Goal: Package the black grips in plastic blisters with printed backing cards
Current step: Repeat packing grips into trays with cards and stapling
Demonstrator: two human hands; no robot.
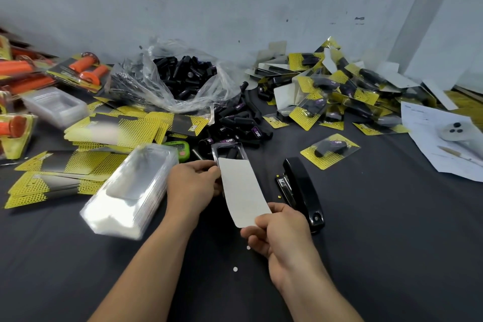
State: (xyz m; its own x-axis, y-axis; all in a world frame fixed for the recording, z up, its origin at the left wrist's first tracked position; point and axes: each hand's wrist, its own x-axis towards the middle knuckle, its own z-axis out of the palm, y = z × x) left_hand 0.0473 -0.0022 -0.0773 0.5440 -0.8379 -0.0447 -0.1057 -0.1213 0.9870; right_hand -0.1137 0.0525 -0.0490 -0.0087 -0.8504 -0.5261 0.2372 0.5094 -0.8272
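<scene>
The backing card (243, 191), blank side up, is spanning both hands. The right hand (283, 232) is pinching its near end. The left hand (192, 181) is gripping the blister (222, 149), which is holding a black grip (231, 152), at the card's far end. A stapler (300, 191) is lying just right of the card, and a blister stack (130, 185) is sitting just left of the left hand. Open bench (392, 243) is showing near the right forearm.

Open dark tabletop (379, 256) nearest the person; a stack of clear blisters (130, 191) crowds the left, a black stapler (303, 191) the right
</scene>
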